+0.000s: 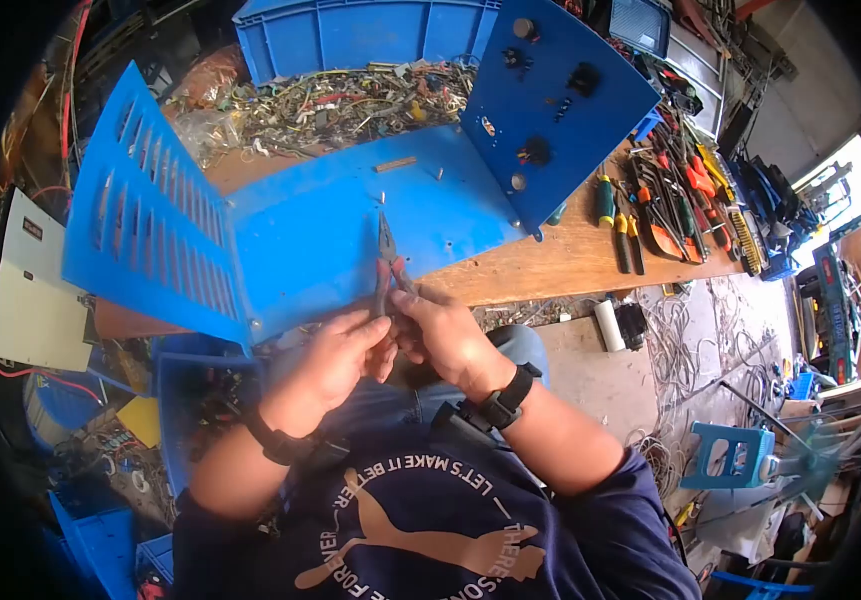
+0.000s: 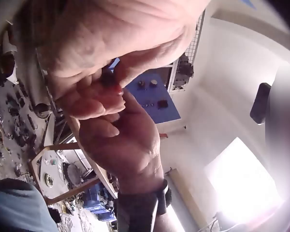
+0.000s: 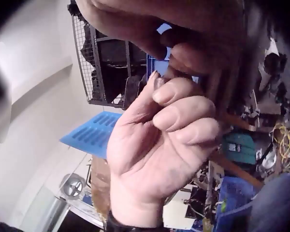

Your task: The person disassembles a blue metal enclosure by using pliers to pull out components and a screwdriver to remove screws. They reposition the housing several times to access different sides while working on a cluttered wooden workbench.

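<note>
Needle-nose pliers with red handles point away from the body over a flat blue metal panel. The left hand pinches one handle between thumb and fingers; the right hand grips the other. A small metal pin is just beyond the tip of the jaws, and another small piece and a brownish strip lie farther back. In the left wrist view the left hand and right hand nearly meet, mostly hiding the handles. Curled fingers of the left hand show in the right wrist view.
A slotted blue panel rises at the left, and a blue panel with fittings at the right. Behind lie heaped scraps and a blue crate. Several hand tools cover the wooden bench's right end.
</note>
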`<state>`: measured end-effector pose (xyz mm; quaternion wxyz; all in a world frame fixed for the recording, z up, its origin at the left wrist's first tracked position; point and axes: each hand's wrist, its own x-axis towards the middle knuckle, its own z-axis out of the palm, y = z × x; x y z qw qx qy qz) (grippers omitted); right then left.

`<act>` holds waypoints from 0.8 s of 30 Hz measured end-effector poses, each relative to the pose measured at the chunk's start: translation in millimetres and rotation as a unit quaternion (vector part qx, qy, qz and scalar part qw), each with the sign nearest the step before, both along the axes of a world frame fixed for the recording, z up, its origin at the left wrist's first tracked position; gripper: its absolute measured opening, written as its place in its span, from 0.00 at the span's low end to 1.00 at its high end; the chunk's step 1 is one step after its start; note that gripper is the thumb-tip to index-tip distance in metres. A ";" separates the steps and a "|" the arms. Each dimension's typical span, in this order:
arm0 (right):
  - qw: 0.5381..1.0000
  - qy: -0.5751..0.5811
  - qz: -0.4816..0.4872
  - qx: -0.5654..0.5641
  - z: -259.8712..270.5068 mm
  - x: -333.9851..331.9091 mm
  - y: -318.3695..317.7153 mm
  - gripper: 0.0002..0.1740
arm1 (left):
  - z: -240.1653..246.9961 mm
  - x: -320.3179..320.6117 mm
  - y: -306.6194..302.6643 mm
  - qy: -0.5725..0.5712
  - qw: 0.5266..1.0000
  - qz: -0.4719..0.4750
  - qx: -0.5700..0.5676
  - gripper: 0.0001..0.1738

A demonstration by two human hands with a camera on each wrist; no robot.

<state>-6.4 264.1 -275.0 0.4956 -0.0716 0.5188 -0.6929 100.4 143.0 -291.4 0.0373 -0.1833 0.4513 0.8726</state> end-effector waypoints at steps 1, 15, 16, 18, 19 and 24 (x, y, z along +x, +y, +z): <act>0.999 0.027 0.015 0.018 2.4 -2.2 -1.7 0.09 | 0.9 -1.5 1.6 -0.002 1.000 0.014 0.015 0.10; 0.922 0.358 -0.021 0.149 -26.2 -34.9 -5.0 0.17 | -7.0 -17.8 -8.0 0.007 0.997 0.021 0.068 0.12; 0.919 0.362 -0.022 0.152 -26.0 -34.3 -5.5 0.17 | -7.8 -16.9 -8.2 0.003 0.997 0.020 0.072 0.11; 0.906 0.394 -0.034 0.152 -16.8 -25.6 -2.9 0.17 | -9.4 -15.8 -9.8 -0.006 0.997 0.016 0.080 0.11; 0.899 0.408 -0.040 0.153 -13.9 -22.0 -1.3 0.17 | -9.6 -16.6 -9.7 0.001 0.997 0.014 0.076 0.11; 0.896 0.409 -0.034 0.172 -8.8 -30.8 -4.9 0.18 | -8.0 -22.1 -6.7 -0.006 0.996 0.026 0.081 0.10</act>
